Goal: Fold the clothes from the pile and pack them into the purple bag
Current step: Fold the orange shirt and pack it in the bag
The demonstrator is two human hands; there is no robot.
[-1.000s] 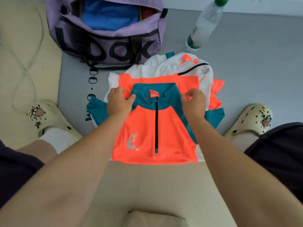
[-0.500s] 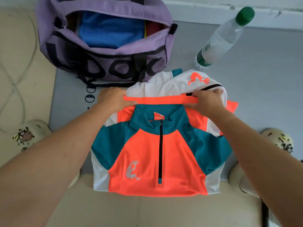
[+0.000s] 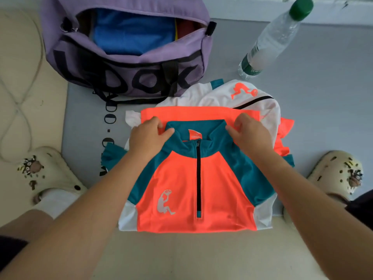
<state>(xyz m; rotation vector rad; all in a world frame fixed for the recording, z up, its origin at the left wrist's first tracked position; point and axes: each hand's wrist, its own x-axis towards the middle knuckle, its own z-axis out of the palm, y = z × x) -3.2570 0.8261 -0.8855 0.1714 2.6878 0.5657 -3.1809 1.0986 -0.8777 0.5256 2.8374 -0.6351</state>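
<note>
One orange shirt lies folded on the pile, near one purple bag. Left hand and right hand each pinch its collar. One bottle; two shoes, partly cut off.

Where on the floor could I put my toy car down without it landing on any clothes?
The grey mat is bare right of the water bottle, above the right shoe. The beige floor is bare just below the orange shirt. It is crowded in the middle: purple bag, white shirt and both hands on the orange shirt.
</note>
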